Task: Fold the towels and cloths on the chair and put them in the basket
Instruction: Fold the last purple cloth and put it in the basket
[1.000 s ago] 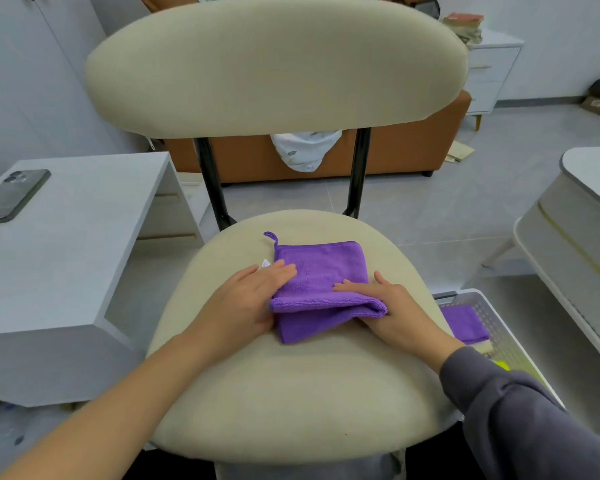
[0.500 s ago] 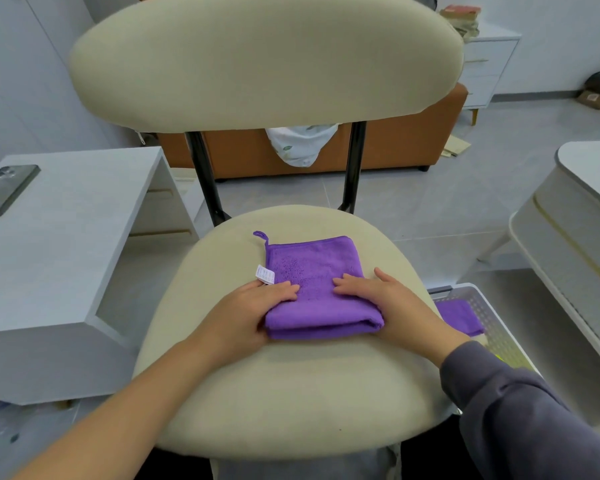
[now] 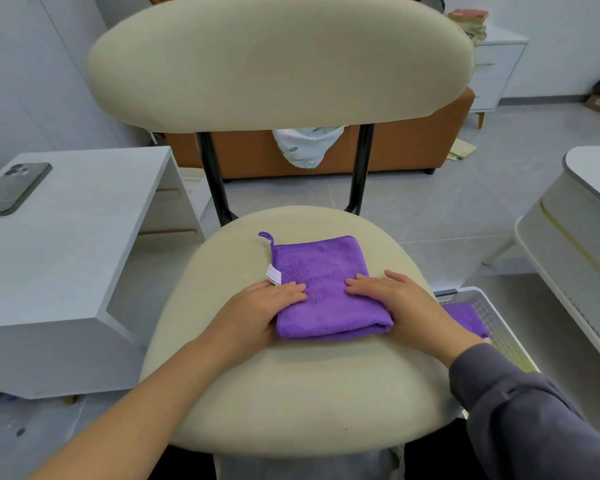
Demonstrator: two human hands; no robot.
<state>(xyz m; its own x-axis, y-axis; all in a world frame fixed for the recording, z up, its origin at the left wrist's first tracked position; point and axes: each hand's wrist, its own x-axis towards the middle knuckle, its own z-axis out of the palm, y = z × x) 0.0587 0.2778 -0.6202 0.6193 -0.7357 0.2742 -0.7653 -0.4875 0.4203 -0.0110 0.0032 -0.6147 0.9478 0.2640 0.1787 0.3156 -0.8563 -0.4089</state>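
Observation:
A purple cloth (image 3: 323,275) lies folded into a square on the beige chair seat (image 3: 291,386), with a hanging loop and a white label at its left edge. My left hand (image 3: 257,310) rests flat on the cloth's near left corner, fingers spread. My right hand (image 3: 402,303) presses flat on its near right side. Neither hand grips the cloth. On the floor to the right of the chair stands a white basket (image 3: 489,299) holding another folded purple cloth (image 3: 465,317), partly hidden by my right wrist.
A white low table (image 3: 66,258) with a dark phone (image 3: 13,190) stands left of the chair. A white rounded table (image 3: 575,223) is on the right. Behind the chair back (image 3: 278,60) is an orange sofa (image 3: 406,147) with a white printed cloth hanging.
The near half of the purple cloth, lifted a second ago, now lies folded flat. Both hands have slid onto its top and press it down.

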